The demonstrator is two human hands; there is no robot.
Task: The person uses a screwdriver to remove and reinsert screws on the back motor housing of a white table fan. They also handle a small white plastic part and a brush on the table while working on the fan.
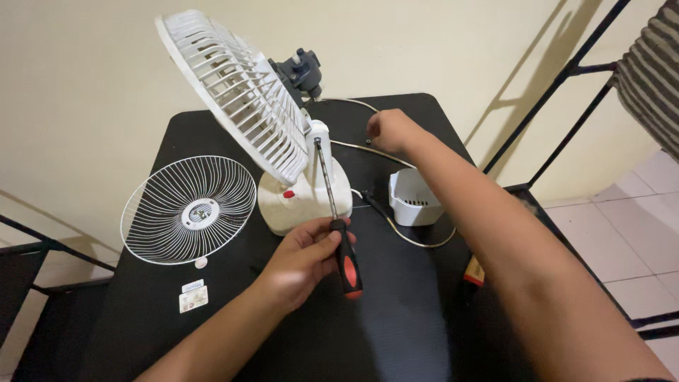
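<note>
Gripping a screwdriver (338, 219) by its black and red handle, the left hand (304, 258) sits just in front of the white fan base (297, 201), which serves as the landmark on the black table (396, 332); the metal shaft slants up and away from the hand, its tip meeting the white neck of the fan just above the base. Behind and to the right of the base, the right hand (389, 131) is curled with its fingertips down on the table near a thin cable (368, 150); whether it pinches something small cannot be told. Rising from the base and leaning to the left is the rear grille (233, 92), with the dark motor (300, 71) bare behind it. Left of the base the loose front grille (189, 210) lies flat, partly over the table edge, with a small sticker label (193, 297) in front of it. Right of the base stands a small white plastic housing (411, 198), with the cable looping around it
</note>
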